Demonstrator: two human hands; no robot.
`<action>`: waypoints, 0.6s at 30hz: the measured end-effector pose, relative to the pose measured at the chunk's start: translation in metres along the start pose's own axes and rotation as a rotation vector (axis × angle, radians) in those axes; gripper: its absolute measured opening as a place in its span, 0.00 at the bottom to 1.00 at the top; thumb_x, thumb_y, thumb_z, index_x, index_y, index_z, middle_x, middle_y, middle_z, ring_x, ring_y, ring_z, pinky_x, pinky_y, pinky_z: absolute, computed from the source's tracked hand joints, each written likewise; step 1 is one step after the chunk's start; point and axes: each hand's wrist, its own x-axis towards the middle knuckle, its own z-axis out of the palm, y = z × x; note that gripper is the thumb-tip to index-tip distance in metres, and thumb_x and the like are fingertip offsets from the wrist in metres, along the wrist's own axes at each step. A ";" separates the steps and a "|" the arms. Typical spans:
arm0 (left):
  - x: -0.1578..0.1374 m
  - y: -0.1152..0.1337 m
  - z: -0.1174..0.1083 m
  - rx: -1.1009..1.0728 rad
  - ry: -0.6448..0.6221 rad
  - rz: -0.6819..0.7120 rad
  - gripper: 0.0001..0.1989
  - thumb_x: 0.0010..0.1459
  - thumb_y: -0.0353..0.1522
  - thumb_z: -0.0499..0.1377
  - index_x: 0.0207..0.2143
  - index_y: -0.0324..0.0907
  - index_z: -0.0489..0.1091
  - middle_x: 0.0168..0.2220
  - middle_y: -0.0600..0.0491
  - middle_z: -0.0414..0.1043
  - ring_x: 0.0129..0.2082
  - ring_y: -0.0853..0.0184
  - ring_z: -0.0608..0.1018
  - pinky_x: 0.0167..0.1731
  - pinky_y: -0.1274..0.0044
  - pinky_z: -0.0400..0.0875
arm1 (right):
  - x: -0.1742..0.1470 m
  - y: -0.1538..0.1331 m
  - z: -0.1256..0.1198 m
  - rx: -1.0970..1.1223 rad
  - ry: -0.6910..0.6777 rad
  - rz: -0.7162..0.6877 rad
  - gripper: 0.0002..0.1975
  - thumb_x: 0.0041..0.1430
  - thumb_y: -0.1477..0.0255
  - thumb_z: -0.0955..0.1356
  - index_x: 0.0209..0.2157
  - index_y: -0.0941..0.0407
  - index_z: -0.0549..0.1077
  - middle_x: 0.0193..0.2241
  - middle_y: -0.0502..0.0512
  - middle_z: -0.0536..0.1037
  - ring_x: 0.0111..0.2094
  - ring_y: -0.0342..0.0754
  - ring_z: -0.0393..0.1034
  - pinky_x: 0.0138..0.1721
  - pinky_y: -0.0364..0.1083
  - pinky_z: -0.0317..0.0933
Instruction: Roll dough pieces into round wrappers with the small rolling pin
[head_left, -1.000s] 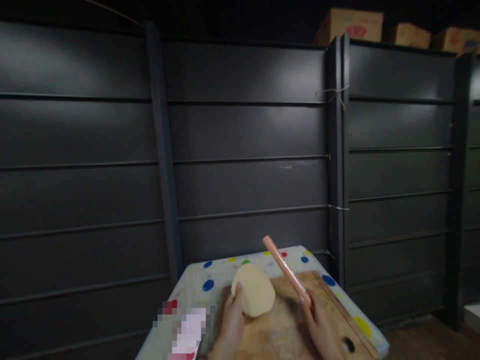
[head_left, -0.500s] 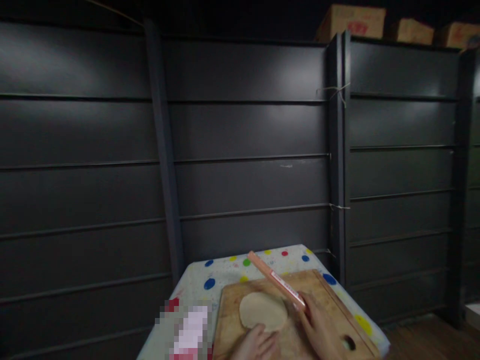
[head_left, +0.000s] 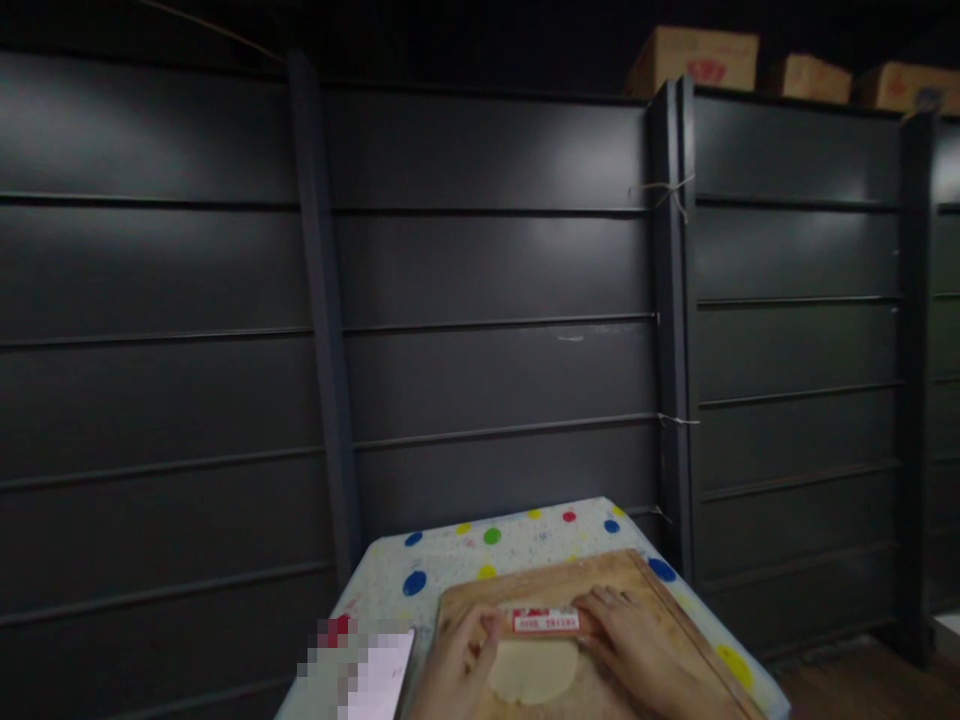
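A wooden rolling pin (head_left: 546, 622) with a red and white label lies crosswise over the far edge of a flat round of dough (head_left: 534, 672). At the pin's left end my left hand (head_left: 466, 655) is closed around it. My right hand (head_left: 619, 635) grips the right end, fingers curled over the top. Under the dough is a wooden cutting board (head_left: 600, 572), its near part hidden by my forearms.
The board rests on a table with a dotted white cloth (head_left: 450, 553). A phone-like flat thing (head_left: 386, 680), partly pixelated, lies left of the board. Behind the table stands a dark panelled wall (head_left: 495, 370); cardboard boxes (head_left: 701, 58) sit above it at right.
The rolling pin has gone from slanting up in my right hand to lying level across the dough. My left hand has left the dough's near edge and taken the pin's left end.
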 end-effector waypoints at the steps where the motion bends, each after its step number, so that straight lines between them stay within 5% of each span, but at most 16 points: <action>1: 0.009 0.004 -0.008 0.126 0.033 0.122 0.14 0.64 0.41 0.50 0.43 0.48 0.73 0.47 0.50 0.75 0.50 0.59 0.75 0.52 0.68 0.70 | 0.000 0.000 0.000 -0.012 -0.009 0.002 0.18 0.66 0.61 0.61 0.50 0.50 0.75 0.52 0.56 0.76 0.53 0.54 0.68 0.58 0.51 0.55; 3: 0.026 0.007 -0.020 0.352 0.050 0.272 0.15 0.64 0.35 0.49 0.45 0.46 0.74 0.50 0.48 0.74 0.53 0.59 0.73 0.56 0.65 0.67 | 0.000 0.002 0.000 -0.029 -0.024 -0.005 0.19 0.66 0.61 0.61 0.52 0.50 0.74 0.54 0.57 0.75 0.54 0.54 0.67 0.59 0.51 0.53; 8: 0.063 -0.008 -0.010 0.643 0.017 0.358 0.15 0.64 0.31 0.50 0.48 0.44 0.74 0.58 0.47 0.70 0.58 0.58 0.70 0.60 0.64 0.64 | 0.012 0.002 0.000 -0.056 -0.045 -0.046 0.17 0.65 0.59 0.62 0.49 0.50 0.75 0.51 0.56 0.76 0.52 0.53 0.67 0.55 0.48 0.56; 18: 0.100 -0.020 0.036 0.721 -0.065 0.136 0.23 0.67 0.36 0.44 0.55 0.38 0.71 0.61 0.44 0.68 0.62 0.58 0.67 0.63 0.66 0.59 | 0.103 -0.021 0.039 -0.284 -0.029 0.013 0.22 0.70 0.69 0.53 0.50 0.53 0.74 0.50 0.60 0.77 0.53 0.54 0.67 0.54 0.52 0.57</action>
